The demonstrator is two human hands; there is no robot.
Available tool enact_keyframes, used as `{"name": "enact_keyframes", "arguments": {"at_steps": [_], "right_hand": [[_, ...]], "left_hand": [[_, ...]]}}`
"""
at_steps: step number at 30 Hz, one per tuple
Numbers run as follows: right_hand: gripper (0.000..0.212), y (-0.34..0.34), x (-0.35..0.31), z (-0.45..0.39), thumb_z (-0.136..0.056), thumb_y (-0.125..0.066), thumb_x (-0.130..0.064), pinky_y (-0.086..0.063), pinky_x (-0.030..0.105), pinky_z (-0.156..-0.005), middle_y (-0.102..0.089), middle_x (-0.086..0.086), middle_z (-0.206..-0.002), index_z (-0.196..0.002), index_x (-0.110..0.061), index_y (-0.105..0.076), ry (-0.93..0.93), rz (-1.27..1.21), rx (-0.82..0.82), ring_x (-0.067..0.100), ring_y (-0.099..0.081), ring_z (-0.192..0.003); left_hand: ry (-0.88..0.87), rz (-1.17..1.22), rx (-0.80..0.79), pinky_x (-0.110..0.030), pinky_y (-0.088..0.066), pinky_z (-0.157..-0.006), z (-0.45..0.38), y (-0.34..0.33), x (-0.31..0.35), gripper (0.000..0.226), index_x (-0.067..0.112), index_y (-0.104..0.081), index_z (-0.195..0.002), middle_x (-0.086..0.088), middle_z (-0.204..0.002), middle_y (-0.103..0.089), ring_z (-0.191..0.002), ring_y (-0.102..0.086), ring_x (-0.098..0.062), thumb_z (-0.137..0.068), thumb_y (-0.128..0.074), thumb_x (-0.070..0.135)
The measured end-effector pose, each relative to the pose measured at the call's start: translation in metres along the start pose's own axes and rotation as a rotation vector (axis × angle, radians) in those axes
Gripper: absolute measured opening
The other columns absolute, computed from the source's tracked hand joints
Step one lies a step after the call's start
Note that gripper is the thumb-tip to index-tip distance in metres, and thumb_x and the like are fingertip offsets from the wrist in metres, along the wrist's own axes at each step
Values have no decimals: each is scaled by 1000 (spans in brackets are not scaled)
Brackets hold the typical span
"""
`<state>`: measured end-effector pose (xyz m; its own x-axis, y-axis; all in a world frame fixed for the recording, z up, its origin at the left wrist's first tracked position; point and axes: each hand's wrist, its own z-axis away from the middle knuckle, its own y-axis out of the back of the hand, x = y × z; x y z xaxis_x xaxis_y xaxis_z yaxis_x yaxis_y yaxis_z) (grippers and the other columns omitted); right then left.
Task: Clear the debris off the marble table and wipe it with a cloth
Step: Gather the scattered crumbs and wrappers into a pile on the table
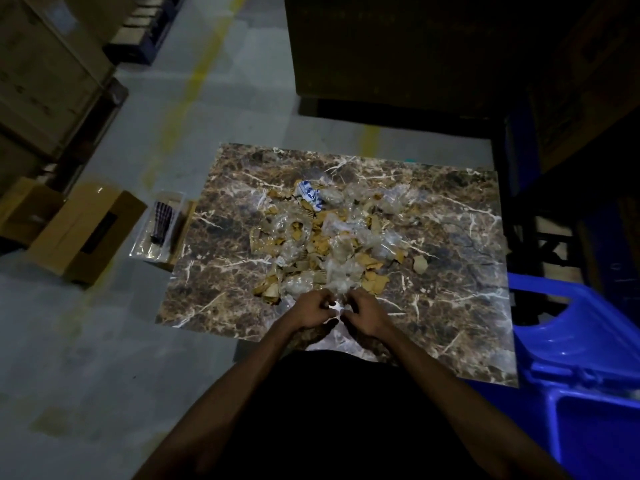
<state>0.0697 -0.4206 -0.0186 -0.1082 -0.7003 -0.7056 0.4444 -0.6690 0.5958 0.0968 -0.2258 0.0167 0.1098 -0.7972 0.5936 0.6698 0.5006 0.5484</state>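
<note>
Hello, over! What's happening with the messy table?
Left hand and right hand pinching something small and white at near edge. Debris pile still on marble table. Unwiped. Nothing blocking.

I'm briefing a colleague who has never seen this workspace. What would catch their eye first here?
First, the heap of debris, torn brown cardboard scraps and clear plastic wrap, piled mid-way across the marble table. Next, the left hand and right hand meeting at the pile's near edge, pinching a small white scrap between them. A bright blue plastic bin stands at the table's right, near corner.
</note>
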Motion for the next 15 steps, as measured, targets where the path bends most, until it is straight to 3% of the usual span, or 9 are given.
{"name": "enact_keyframes", "arguments": {"at_steps": [3,5,8,11,13,15], "right_hand": [[18,13,0,0,-88,-62,-23,-39,36,-69,-49,1,-95,-85,-32,-47,-98,1,185,26,-53,-88],[20,17,6,-1,-92,-66,-21,-45,40,-80,-52,11,-115,-108,-15,-56,-203,57,288,34,-54,-102],[54,18,9,-2,-94,-67,-33,-47,42,-93,-40,18,-141,-134,-2,-48,-304,94,210,38,-53,-117],[72,12,8,-3,-84,-56,-55,-47,43,-98,-40,14,-140,-139,-9,-46,-241,49,125,34,-48,-123],[73,8,15,-7,-80,-52,-57,-47,45,-102,-45,9,-138,-140,-16,-51,-236,-8,127,33,-48,-126],[62,11,19,-7,-81,-57,-45,-47,44,-102,-50,10,-133,-134,-15,-56,-247,-47,189,37,-50,-126]], "left_hand": [[-2,-1,47,-27,-40,-72,-6,3,1,30,10,-67,-113,-11,-107,-71,-98,-66,-28,-91,-73,29],[-9,43,47,-25,-44,-69,-6,5,2,26,14,-68,-113,-9,-100,-75,-90,-70,-23,-93,-71,30],[-38,125,26,-14,-48,-61,-6,10,7,19,21,-67,-113,-3,-86,-77,-70,-70,-9,-96,-66,30],[-62,135,74,-19,-48,-65,-8,13,12,24,22,-66,-117,3,-83,-72,-72,-66,-9,-94,-66,27],[-49,170,116,-25,-49,-70,-12,14,12,26,22,-67,-118,-1,-91,-71,-80,-66,-14,-92,-67,26],[-42,200,139,-25,-47,-72,-16,16,10,24,21,-70,-116,-2,-95,-71,-84,-66,-15,-93,-66,23]]}}
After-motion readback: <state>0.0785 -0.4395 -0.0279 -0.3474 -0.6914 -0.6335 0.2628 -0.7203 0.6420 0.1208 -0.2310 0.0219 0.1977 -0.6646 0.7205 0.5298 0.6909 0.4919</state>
